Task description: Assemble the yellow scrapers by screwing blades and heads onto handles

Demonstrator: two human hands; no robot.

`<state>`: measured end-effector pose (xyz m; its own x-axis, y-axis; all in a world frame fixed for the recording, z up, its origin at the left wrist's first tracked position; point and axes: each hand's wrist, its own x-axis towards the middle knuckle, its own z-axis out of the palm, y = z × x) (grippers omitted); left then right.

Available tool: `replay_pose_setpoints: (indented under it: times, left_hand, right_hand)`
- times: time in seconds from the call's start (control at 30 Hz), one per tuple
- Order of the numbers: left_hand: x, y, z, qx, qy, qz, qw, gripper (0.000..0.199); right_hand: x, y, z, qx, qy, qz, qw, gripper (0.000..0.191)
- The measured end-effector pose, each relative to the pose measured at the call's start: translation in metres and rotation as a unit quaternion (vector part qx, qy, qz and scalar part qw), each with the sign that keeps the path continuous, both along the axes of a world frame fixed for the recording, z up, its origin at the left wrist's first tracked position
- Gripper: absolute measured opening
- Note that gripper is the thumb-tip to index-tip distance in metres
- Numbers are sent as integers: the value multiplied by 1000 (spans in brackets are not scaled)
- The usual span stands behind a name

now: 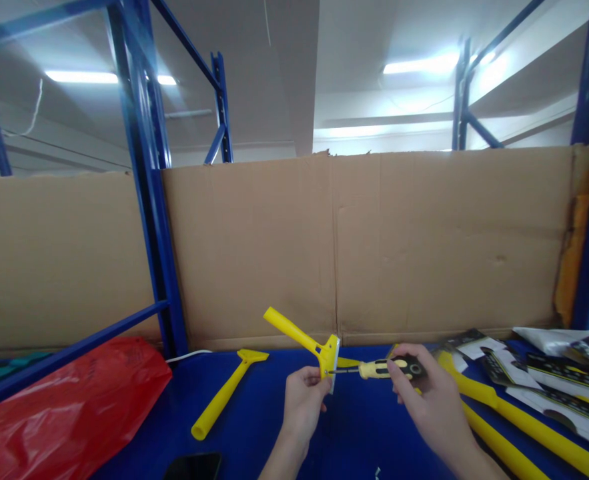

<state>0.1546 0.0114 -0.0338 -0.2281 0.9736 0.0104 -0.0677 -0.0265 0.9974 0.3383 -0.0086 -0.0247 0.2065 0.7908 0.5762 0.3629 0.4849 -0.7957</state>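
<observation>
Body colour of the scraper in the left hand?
The scraper in the left hand has a bright yellow body, seen best in the head view.

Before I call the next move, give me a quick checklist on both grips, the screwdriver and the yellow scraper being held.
1. Yellow scraper held by the left grip near the lower end of its head: ok.
2. Screwdriver held by its handle in the right grip: ok.
3. Screwdriver shaft pointed at the scraper's head: ok.
4. Tip properly seated: cannot tell, too small to see.
5. Left thumb well clear of the scraper's pale straight edge: not ok, it is right beside it.
6. Second scraper lying apart from both grips: ok.
</observation>
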Motion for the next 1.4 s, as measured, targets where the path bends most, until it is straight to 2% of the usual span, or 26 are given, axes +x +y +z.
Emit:
replay_pose_setpoints:
  times: [0.3,0.5,0.63,0.73,0.97,1.1,1.23,1.4]
  left_hand:
    - [-1,5,-8,1,37,-7,999,5]
    - [-3,12,-20,-19,101,13,995,5]
    - [-4,15,-25,-27,120,20,992,10]
    - [-3,15,-27,-27,132,19,991,10]
    - [-4,14,-30,-29,155,17,987,8]
    - [-5,15,-30,-31,167,23,985,7]
    - [-6,15,-32,-28,167,23,985,7]
    - [-7,18,-36,-27,174,25,984,8]
  right_hand:
    - [-1,4,-5,8,-28,12,999,23]
    - [-1,-6,8,61,-128,56,988,12]
    - [-3,-12,15,62,-151,67,984,24]
    - [-2,-10,13,45,-173,58,982,21]
    - [1,-2,9,20,-234,-27,972,25]
    - [3,-5,11,1,-241,-3,970,28]
    - [4,-7,11,27,-233,39,971,28]
    - [2,-5,13,22,-263,5,964,24]
